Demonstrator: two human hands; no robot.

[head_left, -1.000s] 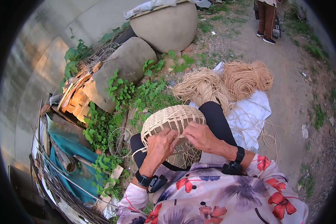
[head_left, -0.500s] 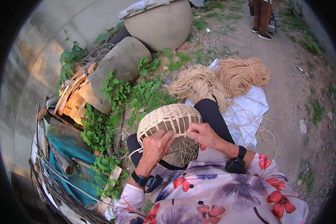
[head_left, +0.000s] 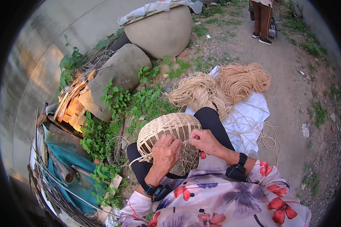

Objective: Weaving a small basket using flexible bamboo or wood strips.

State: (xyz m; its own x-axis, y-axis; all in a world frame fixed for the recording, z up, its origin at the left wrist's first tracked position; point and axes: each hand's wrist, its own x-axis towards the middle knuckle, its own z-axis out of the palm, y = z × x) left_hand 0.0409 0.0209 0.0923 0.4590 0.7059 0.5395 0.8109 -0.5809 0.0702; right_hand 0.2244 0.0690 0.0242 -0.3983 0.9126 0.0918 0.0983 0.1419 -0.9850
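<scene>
A partly woven basket (head_left: 166,126) of pale straw-coloured cord rests on its side across my lap, between my dark-trousered knees. Its wall is tightly woven at the far side, with open upright strands nearer me. My left hand (head_left: 166,151) is closed at the near edge, its fingertips pinching a strand of cord. Close beside it, my right hand (head_left: 206,142) pinches cord at the same edge, thumb and forefinger together. The fingers partly hide the strand between them. Loose cord ends (head_left: 189,157) dangle below the hands, and a loop trails off to the left.
Two large hanks of cord, one pale (head_left: 201,90) and one tan (head_left: 242,81), lie on a white sheet (head_left: 250,113). Leafy plants, a large clay-coloured vessel (head_left: 159,32), wood and teal cloth (head_left: 68,162) are on the left. A person (head_left: 262,20) stands on the path.
My left hand has shifted right along the basket edge and turned, coming nearer the right hand. The basket stays on my lap. The view has tilted slightly upward.
</scene>
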